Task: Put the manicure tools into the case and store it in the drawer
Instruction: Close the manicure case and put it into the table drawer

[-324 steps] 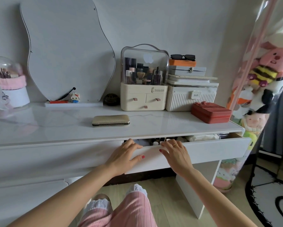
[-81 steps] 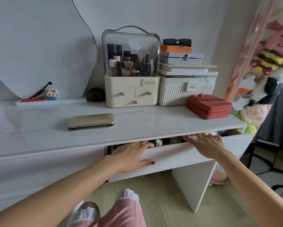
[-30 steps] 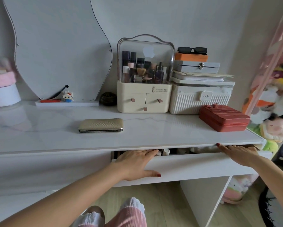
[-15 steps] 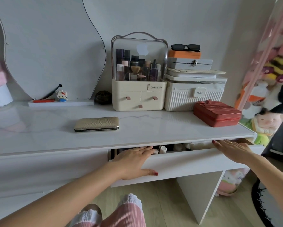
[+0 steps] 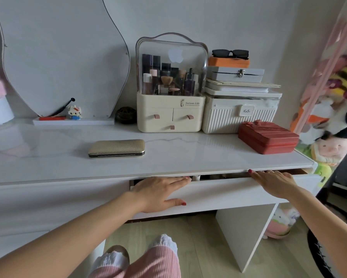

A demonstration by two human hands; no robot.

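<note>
The gold textured manicure case (image 5: 116,148) lies shut on the white desk top (image 5: 188,155), left of centre. No loose tools are in sight. Below the desk edge the white drawer (image 5: 218,194) stands out only a little, with a narrow dark gap above its front. My left hand (image 5: 158,192) lies flat on the drawer front's left end, fingers over its top edge, thumb on its face. My right hand (image 5: 275,182) rests flat on the top edge near the right end. Neither hand touches the case.
At the back stand a cream cosmetics organiser (image 5: 170,113), a white ribbed box (image 5: 239,117) with stacked boxes and sunglasses, and a red box (image 5: 268,139) at the right. A curved mirror (image 5: 64,57) leans at the left. Plush toys (image 5: 333,117) fill the right side. My knee (image 5: 148,261) is under the drawer.
The drawer has slid inward: its gap is narrower than before. My right hand moved from the middle to the right end of the front. The case has not moved.
</note>
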